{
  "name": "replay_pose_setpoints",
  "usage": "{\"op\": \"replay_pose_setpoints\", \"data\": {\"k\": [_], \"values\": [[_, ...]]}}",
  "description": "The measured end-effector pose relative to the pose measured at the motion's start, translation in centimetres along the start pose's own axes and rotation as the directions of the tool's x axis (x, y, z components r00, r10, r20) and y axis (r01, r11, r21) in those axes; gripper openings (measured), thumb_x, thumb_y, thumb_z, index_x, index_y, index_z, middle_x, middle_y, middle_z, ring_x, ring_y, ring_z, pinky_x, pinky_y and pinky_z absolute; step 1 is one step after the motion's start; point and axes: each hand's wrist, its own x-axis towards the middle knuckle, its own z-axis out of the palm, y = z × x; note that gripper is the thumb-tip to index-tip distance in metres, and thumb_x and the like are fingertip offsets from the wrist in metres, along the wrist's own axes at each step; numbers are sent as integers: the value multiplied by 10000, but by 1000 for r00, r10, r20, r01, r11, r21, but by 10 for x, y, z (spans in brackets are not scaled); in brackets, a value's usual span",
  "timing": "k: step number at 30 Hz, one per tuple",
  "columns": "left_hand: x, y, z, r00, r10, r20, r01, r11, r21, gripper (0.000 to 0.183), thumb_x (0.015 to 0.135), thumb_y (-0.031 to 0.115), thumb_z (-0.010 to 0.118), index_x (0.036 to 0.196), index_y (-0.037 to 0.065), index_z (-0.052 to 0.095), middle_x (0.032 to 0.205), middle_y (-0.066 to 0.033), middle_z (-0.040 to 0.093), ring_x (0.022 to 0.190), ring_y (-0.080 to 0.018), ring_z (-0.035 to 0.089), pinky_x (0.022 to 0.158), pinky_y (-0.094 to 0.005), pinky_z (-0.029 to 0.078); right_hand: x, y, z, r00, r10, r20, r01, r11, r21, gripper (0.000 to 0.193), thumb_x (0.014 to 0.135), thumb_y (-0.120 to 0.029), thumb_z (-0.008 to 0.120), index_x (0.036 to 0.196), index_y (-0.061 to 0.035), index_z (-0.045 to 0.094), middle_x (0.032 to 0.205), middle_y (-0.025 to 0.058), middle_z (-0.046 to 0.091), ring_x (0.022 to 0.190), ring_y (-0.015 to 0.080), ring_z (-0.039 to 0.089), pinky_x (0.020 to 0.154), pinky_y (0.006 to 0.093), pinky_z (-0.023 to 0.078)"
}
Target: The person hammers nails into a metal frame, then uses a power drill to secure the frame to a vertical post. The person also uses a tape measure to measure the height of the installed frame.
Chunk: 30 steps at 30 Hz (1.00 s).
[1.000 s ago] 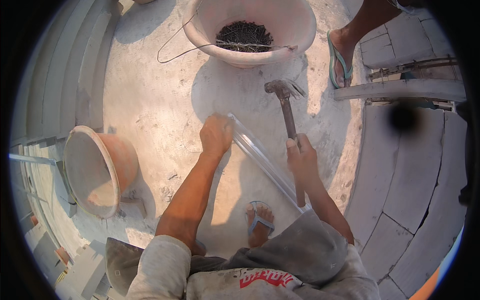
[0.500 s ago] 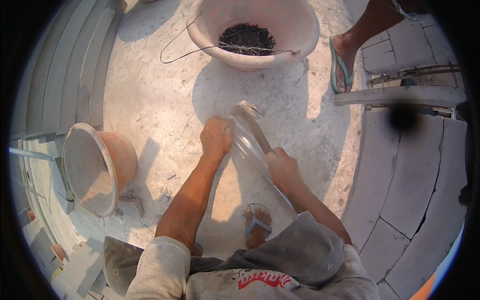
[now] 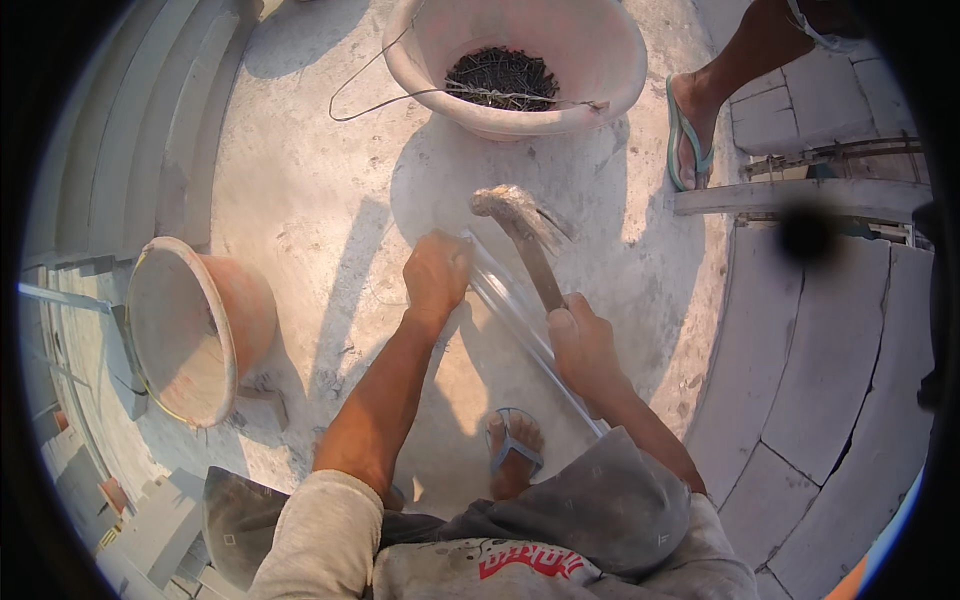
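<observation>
My right hand (image 3: 582, 340) is wrapped round the handle of a hammer (image 3: 540, 265). Its head is up and away from me, just right of my left hand. My left hand (image 3: 437, 270) is closed at the upper end of a long silvery metal bar (image 3: 510, 302); what its fingers pinch is too small to make out. The bar runs slantwise from there down toward my right forearm and knee. In front stands a large pale bucket (image 3: 515, 122) with many dark, thin, nail-like pieces (image 3: 500, 75) inside and a wire handle hanging over its rim.
At the left, an orange bucket (image 3: 240, 310) lies tipped on its side. A co-worker's foot in a green sandal (image 3: 690, 135) stands at the upper right. Grey blocks (image 3: 800, 350) line the right side, with long pale slabs (image 3: 145, 130) at the left.
My right hand has moved slightly right, lifting the hammer head away from my left hand and the bar's end. My left hand stays at the bar. The view has shifted slightly.
</observation>
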Motion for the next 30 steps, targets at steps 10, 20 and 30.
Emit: {"op": "replay_pose_setpoints", "data": {"k": [10, 20, 30], "values": [[1, 1, -3, 999, -41, 8, 41, 998, -40, 332, 879, 337, 541, 876, 30, 668, 953, -187, 641, 938, -382, 602, 811, -451, 480, 11, -4, 9, 997, 0, 78, 14, 982, -187, 351, 1023, -337, 420, 935, -2, 476, 656, 235, 575, 599, 443, 596, 539, 463, 463], [3, 1, 0, 994, -111, 14, 111, 994, 2, 280, 857, 302, 570, 902, 46, 676, 923, -191, 648, 883, -392, 615, 775, -474, 488, 23, -3, 8, 983, 150, 105, -101, 924, -370, 436, 1024, -397, 398, 988, 23, 509, 651, 209, 582, 590, 403, 623, 552, 448, 479], [-1, -12, 8, 999, -51, 5, 51, 999, -18, 255, 849, 293, 591, 915, 58, 663, 936, -175, 646, 911, -378, 611, 798, -455, 486, 7, -7, -6, 934, -320, -160, 316, 947, -51, 445, 1024, -392, 394, 1021, 31, 533, 680, 236, 584, 628, 410, 622, 600, 433, 494]]}}
